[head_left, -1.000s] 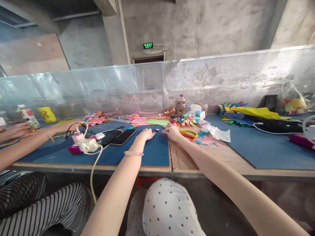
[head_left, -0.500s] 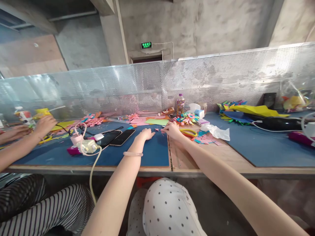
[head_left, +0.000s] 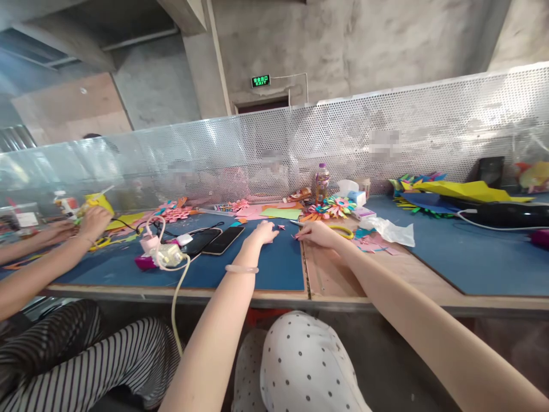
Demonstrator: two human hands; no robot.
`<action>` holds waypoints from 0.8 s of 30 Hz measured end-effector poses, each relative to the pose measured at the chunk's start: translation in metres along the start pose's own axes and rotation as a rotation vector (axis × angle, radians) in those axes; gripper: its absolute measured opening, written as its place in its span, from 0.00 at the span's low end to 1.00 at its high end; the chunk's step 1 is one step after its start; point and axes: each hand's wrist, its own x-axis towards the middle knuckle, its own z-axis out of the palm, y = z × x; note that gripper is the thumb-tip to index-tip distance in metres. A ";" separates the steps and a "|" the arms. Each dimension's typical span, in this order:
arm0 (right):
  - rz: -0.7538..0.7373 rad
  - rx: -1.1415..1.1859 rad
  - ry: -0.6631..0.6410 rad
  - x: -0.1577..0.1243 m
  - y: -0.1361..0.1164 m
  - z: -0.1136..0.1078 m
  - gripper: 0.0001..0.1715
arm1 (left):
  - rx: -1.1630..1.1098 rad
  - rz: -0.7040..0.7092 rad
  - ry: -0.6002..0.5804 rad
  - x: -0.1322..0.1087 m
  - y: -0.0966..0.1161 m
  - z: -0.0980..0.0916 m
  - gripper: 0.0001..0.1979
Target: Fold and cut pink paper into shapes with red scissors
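Note:
Over the blue mat, my left hand rests with thumb and fingers a little apart, holding nothing that I can see. A small folded pink paper piece lies just beyond its fingertips. My right hand is closed in a pinch at the mat's right edge, on a small pink paper piece partly hidden by the fingers. Beside that hand are yellow-handled scissors; their blades pass behind the hand, and the tip shows on its left side.
Left of my hands are a phone, cables and a power adapter. Coloured paper, paper flowers, a bottle and a crumpled tissue lie beyond. A co-worker's hands are at far left.
The view has swung slightly left, so everything sits further right. My right hand has drawn a little back from the small loose pink piece, with its fingers still pinched. My left hand stays nearby.

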 end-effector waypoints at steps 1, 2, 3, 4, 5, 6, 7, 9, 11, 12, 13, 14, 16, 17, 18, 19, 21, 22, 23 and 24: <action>0.006 0.009 -0.008 0.000 0.001 -0.001 0.10 | -0.028 0.062 0.066 0.001 0.002 -0.002 0.16; 0.011 0.019 -0.016 -0.001 0.001 -0.002 0.10 | -0.056 0.115 0.128 0.002 0.003 -0.004 0.17; 0.015 0.028 -0.024 -0.001 0.001 -0.004 0.11 | -0.082 0.159 0.161 0.003 0.005 -0.005 0.19; 0.016 0.037 -0.032 -0.001 0.001 -0.005 0.11 | -0.101 0.198 0.140 0.003 0.007 -0.006 0.20; 0.011 0.042 -0.039 -0.001 0.000 -0.006 0.11 | -0.107 0.224 0.104 0.003 0.008 -0.006 0.21; -0.001 0.043 -0.042 -0.001 0.000 -0.007 0.12 | -0.103 0.237 0.055 0.003 0.010 -0.005 0.22; -0.018 0.041 -0.046 -0.001 -0.001 -0.008 0.12 | -0.092 0.238 0.005 0.003 0.010 -0.003 0.23; -0.053 0.034 -0.048 -0.001 0.000 -0.007 0.12 | -0.067 0.225 -0.074 0.003 0.010 0.000 0.24; -0.079 0.024 -0.055 0.000 0.002 -0.005 0.12 | -0.059 0.220 -0.118 0.003 0.008 0.003 0.25; -0.084 0.017 -0.058 0.001 0.003 -0.004 0.12 | -0.059 0.226 -0.131 0.004 0.006 0.005 0.25; -0.090 0.007 -0.061 0.002 0.004 -0.003 0.12 | -0.061 0.234 -0.139 0.004 0.005 0.005 0.25; -0.095 -0.004 -0.062 0.002 0.005 -0.002 0.12 | -0.063 0.241 -0.143 0.005 0.004 0.006 0.25; -0.106 -0.027 -0.058 0.003 0.007 -0.001 0.13 | -0.071 0.253 -0.147 0.006 0.003 0.007 0.25; -0.112 -0.037 -0.058 0.003 0.007 0.000 0.13 | -0.076 0.256 -0.149 0.006 0.003 0.007 0.24; -0.118 -0.045 -0.056 0.003 0.007 0.000 0.13 | -0.083 0.259 -0.149 0.006 0.003 0.007 0.24; -0.125 -0.052 -0.055 0.003 0.008 0.000 0.13 | -0.091 0.261 -0.148 0.005 0.004 0.007 0.23; -0.136 -0.071 -0.048 0.003 0.008 0.000 0.14 | -0.105 0.262 -0.136 0.003 0.006 0.006 0.23; -0.138 -0.086 -0.042 0.003 0.008 0.000 0.14 | -0.109 0.263 -0.130 0.002 0.007 0.006 0.22; -0.137 -0.108 -0.033 0.003 0.008 0.001 0.14 | -0.108 0.264 -0.126 0.001 0.007 0.005 0.22; -0.134 -0.136 -0.022 0.003 0.007 0.002 0.14 | -0.102 0.267 -0.126 0.001 0.008 0.004 0.22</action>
